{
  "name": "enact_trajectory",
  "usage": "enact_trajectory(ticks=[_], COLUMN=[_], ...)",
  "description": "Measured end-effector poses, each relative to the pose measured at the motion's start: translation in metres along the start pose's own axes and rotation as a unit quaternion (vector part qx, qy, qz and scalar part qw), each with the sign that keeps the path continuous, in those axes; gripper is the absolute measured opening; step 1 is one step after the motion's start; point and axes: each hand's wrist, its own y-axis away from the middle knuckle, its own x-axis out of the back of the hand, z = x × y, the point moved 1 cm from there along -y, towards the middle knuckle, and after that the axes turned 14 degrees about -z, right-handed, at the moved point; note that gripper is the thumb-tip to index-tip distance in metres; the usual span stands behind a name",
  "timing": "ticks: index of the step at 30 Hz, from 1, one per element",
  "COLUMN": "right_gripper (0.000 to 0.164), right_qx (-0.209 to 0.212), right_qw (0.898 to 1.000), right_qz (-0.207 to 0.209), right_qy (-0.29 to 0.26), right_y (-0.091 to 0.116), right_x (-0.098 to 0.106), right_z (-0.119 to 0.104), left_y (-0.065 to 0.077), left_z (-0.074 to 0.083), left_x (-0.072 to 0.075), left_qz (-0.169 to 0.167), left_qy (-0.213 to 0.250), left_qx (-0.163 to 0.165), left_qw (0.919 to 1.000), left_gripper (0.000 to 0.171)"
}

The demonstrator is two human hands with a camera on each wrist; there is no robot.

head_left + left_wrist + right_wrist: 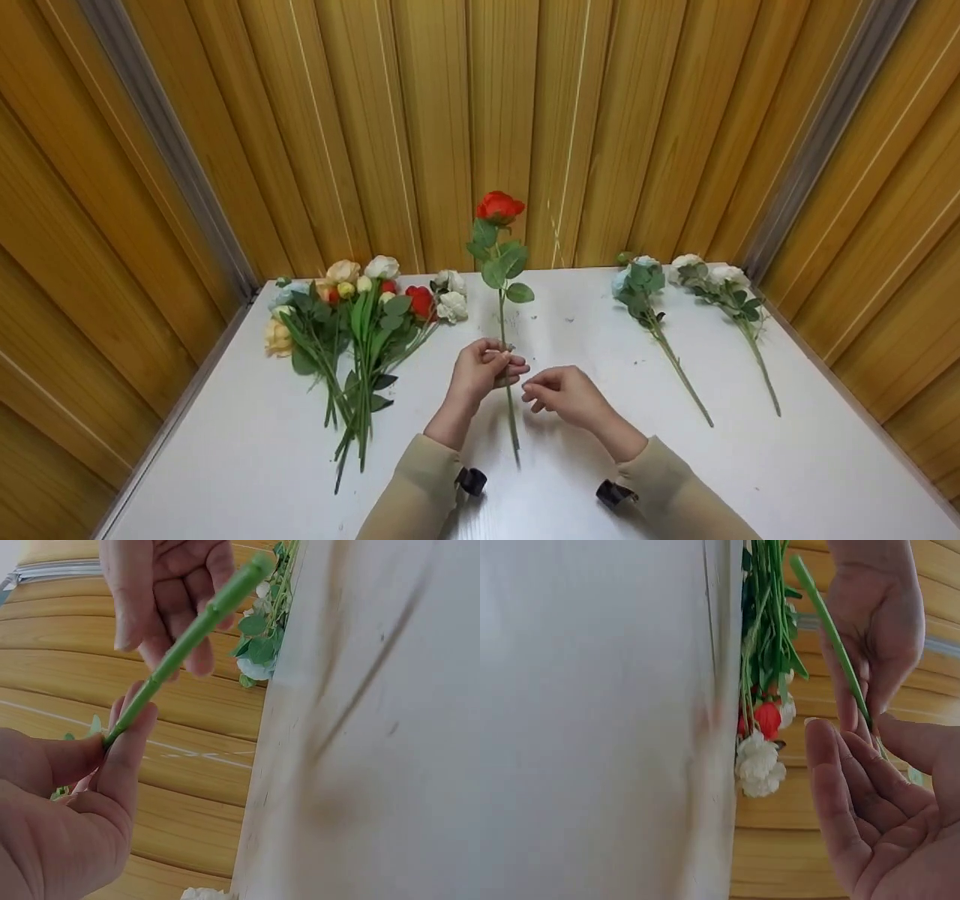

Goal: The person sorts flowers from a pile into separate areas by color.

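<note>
My left hand (480, 369) pinches the stem of a red rose (500, 206) between thumb and fingers, partway down. The rose stands nearly upright, its bloom and green leaves above the hand and the bare stem end below. In the left wrist view the green stem (184, 645) slants up past the fingertips. Just to the right of the stem is my right hand (568, 396), its fingers loosely bent and holding nothing. Seen from the right wrist, its palm (900, 840) faces up beside the stem.
On the left of the white table (247, 450) lies a pile of mixed flowers (367, 322) with crossed stems. A pale blue flower stem (645, 289) and a white flower stem (727, 281) lie on the right. Wood-patterned panels (427, 135) enclose the back and sides.
</note>
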Motion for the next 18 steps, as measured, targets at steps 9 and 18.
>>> enact_trajectory(ticks=[9, 18], right_gripper=[0.024, 0.017], right_qx=[0.001, 0.014], right_qw=[0.995, 0.998], right_qz=[0.017, 0.019], right_qy=[-0.098, -0.064], right_y=[-0.005, -0.003], right_x=[-0.018, -0.014], right_z=[0.004, 0.002], left_y=[-0.001, -0.001], left_z=[-0.008, -0.011], left_x=[-0.012, -0.015], left_qz=[-0.009, -0.025], left_qy=[0.022, -0.008], left_qx=[-0.041, -0.032], left_qw=[0.9989, 0.9992], left_gripper=[0.009, 0.012])
